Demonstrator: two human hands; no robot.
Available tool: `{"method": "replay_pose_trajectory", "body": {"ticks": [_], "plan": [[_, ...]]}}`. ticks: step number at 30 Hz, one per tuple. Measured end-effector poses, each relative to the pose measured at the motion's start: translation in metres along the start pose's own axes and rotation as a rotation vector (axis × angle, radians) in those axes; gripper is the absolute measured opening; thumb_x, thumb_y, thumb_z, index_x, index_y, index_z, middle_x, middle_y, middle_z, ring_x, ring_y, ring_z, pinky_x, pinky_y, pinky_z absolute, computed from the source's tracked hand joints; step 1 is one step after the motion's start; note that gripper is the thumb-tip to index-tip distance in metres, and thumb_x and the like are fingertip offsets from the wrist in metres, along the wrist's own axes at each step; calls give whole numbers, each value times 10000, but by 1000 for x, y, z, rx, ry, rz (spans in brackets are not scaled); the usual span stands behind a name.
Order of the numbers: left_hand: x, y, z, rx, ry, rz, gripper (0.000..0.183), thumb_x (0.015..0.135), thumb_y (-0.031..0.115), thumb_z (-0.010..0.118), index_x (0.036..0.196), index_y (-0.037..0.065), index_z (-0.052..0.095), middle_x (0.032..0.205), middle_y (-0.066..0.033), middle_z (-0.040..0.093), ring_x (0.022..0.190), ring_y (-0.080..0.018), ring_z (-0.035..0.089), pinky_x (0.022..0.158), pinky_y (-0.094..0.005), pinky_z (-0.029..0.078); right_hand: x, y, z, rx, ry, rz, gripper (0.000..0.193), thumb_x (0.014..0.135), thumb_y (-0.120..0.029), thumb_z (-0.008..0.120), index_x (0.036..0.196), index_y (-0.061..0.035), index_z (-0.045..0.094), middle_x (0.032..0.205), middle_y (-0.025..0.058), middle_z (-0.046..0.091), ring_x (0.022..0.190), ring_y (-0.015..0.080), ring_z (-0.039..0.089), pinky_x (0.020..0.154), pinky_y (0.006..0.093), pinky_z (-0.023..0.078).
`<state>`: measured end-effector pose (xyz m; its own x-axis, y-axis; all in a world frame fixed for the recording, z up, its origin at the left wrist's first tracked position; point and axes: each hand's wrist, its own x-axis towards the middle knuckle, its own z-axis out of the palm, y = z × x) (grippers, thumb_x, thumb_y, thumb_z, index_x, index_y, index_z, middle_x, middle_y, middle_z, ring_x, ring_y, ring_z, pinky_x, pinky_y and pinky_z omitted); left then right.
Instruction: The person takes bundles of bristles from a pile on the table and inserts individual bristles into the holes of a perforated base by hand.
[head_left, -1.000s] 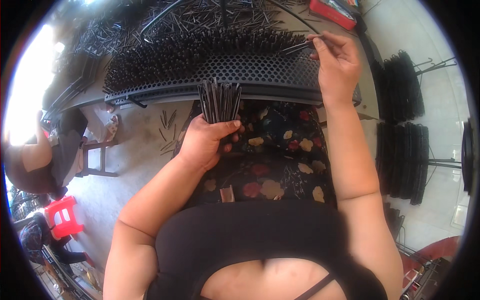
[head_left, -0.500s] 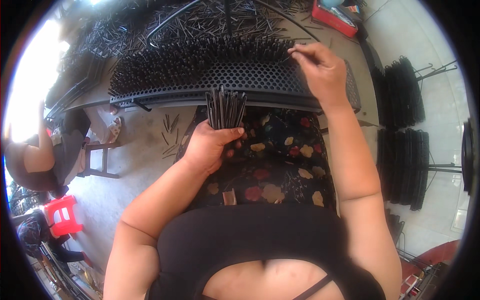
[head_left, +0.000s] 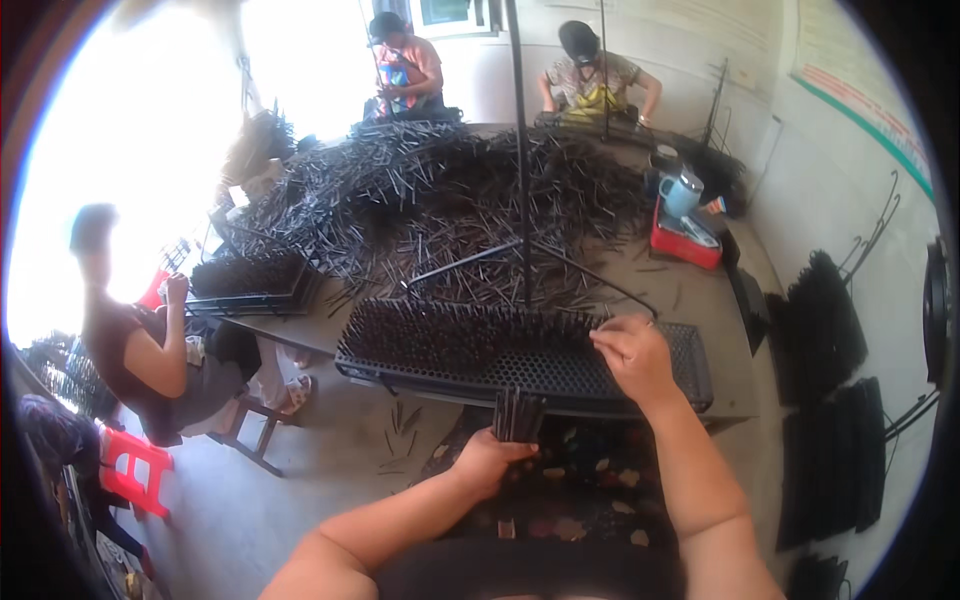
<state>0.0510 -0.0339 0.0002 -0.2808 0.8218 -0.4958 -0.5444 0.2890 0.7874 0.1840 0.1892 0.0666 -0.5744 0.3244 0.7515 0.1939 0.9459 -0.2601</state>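
A bundle of thin dark sticks [head_left: 518, 417] stands upright in my left hand [head_left: 484, 464], whose fingers are wrapped round its lower part, just in front of a black perforated rack [head_left: 560, 377]. Many similar dark pieces [head_left: 430, 330] stand packed in the rack's holes across its left and back parts; bare holes show at the front and right. Over the rack's right part, my right hand [head_left: 638, 358] has thumb and fingertips pinched together beside the edge of the standing pieces. Whatever the pinch holds is too small to make out.
A large heap of loose dark sticks [head_left: 440, 200] covers the table behind the rack. A black upright pole [head_left: 522, 150] stands on splayed legs there. A red box [head_left: 684, 240] with a blue mug [head_left: 681, 193] sits back right. Several co-workers sit around the table; black bundles [head_left: 830, 450] hang at right.
The view has tilted up, bringing the heap, far wall and co-workers into sight. My left hand still grips the bundle; my right hand stays pinched over the rack.
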Motion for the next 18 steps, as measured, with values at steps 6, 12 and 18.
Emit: {"method": "replay_pose_trajectory", "body": {"ticks": [6, 12, 18], "plan": [[-18, 15, 15, -123, -69, 21, 193, 824, 39, 708, 1009, 31, 651, 892, -62, 669, 769, -163, 632, 634, -288, 502, 7, -38, -4, 238, -88, 158, 226, 759, -80, 742, 983, -95, 721, 932, 64, 701, 842, 228, 660, 723, 331, 523], [-15, 1, 16, 276, -254, 189, 374, 806, 100, 735, 1138, 1, 595, 1030, -112, 650, 998, -197, 633, 840, -331, 521, -21, -106, 11, 928, -306, 376, 339, 825, -31, 675, 1164, -41, 655, 1117, 110, 663, 993, 180, 646, 826, 293, 515], [-9, -6, 8, 264, -505, 141, 375, 787, 94, 731, 1135, 9, 622, 1078, -76, 645, 1059, -181, 600, 917, -337, 484, -43, -112, 14, 902, -494, 422, 317, 821, -61, 680, 1136, -28, 668, 1198, 133, 646, 1085, 213, 629, 886, 320, 512]]}}
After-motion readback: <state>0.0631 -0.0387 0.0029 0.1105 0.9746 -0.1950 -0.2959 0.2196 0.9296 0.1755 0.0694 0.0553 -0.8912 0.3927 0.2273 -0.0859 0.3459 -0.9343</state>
